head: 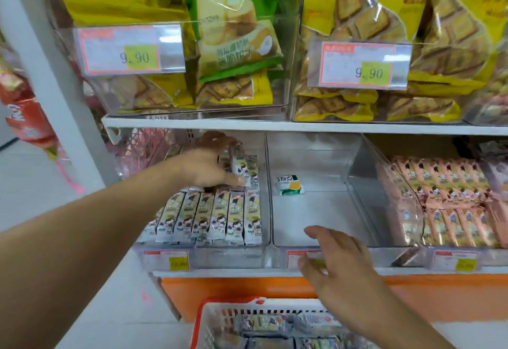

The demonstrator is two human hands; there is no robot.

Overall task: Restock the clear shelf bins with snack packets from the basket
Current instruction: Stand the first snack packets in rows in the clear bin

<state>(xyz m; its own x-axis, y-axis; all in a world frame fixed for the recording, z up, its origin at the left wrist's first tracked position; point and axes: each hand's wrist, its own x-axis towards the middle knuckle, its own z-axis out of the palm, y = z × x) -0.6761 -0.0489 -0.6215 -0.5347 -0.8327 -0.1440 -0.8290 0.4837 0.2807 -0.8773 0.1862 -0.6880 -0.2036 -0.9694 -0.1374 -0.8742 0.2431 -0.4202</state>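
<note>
Nearest to us, at the bottom edge, sits the white basket (209, 321) with its red rim, holding snack packets (268, 322) whose prints are too blurred to read.

Just above it our right hand (334, 263) hovers in front of the lower shelf, fingers spread and relaxed, holding nothing; it overlaps the price label (295, 259) on the front of the middle bin.

That middle clear bin (324, 238) holds a single small green-and-white packet (290, 185) lying toward its back left.

To its left, the left bin (265, 211) carries a front row of pale upright packets (214, 218) standing side by side. Our left hand (210, 168) reaches in behind that row, fingers curled round a small bunch of the same pale packets (246, 168), held upright over the back of the bin.

To the right, a third bin (398, 205) is packed with pink packets (450, 192) in rows.

Farther up, the upper shelf (302, 125) bears larger clear bins of yellow biscuit bags (365, 18), one green bag (233, 26) among them, and two price tags reading 9.90 (134, 50).
</note>
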